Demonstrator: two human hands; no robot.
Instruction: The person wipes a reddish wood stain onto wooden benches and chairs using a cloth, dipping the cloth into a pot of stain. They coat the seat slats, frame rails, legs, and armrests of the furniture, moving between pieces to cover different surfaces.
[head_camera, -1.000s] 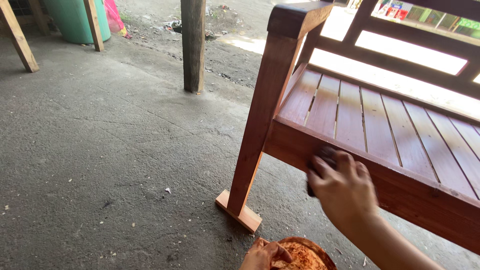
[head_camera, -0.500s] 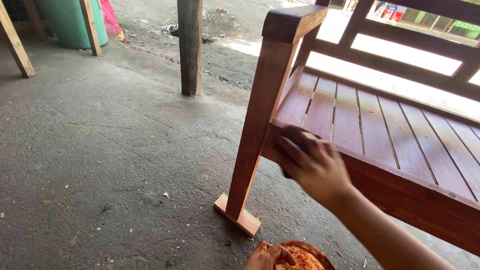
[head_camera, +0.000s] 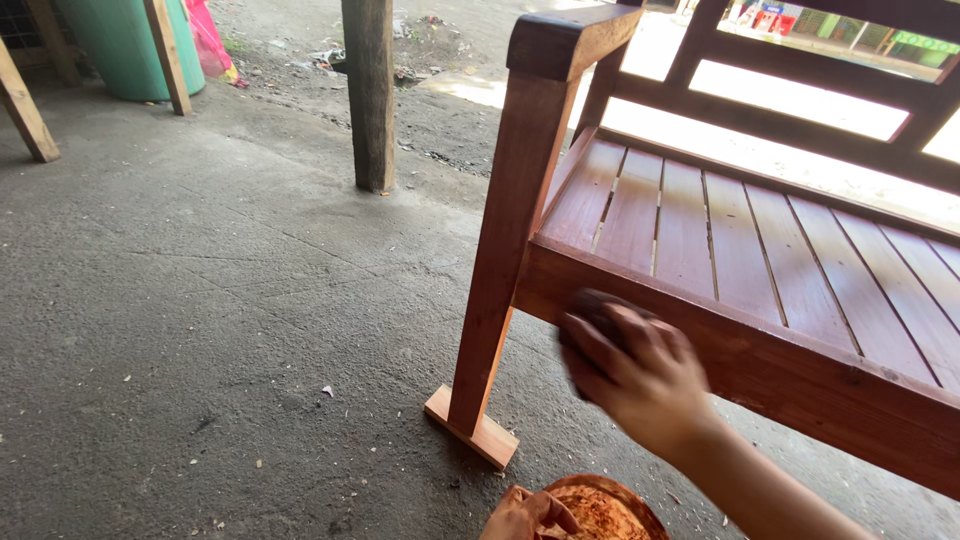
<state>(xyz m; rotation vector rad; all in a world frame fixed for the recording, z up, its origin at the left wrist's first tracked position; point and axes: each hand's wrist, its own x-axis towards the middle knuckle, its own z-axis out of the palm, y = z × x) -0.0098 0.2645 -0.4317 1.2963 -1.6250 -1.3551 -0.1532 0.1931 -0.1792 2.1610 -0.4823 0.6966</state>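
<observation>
Right hand (head_camera: 640, 375): pressed a dark rag (head_camera: 597, 308) flat against the front rail of the wooden bench (head_camera: 760, 270), near the front-left leg; grip closed over the wad, fingers spread across it.
Left hand (head_camera: 525, 515): low at the bottom edge, grip pinched on the rim of a small round bowl (head_camera: 605, 510) of orange-brown stain; mostly cut off by the frame.
Rag: looked soft, limp and damp (probably stain-soaked, so likely slippery and messy); best bunched in the palm rather than pinched at a corner.
Bowl: looked light, shallow and easily tipped; best held by the rim and kept level.
Bench: stiff, heavy, reddish-brown slats and thick armrest; judged unlikely to shift under rubbing pressure; finish possibly wet, so bare touch best avoided.
Floor (head_camera: 220, 330): rough grey concrete, flecked with debris.
Background: wooden post (head_camera: 370, 95) standing behind, green barrel (head_camera: 125, 45) at upper left.
</observation>
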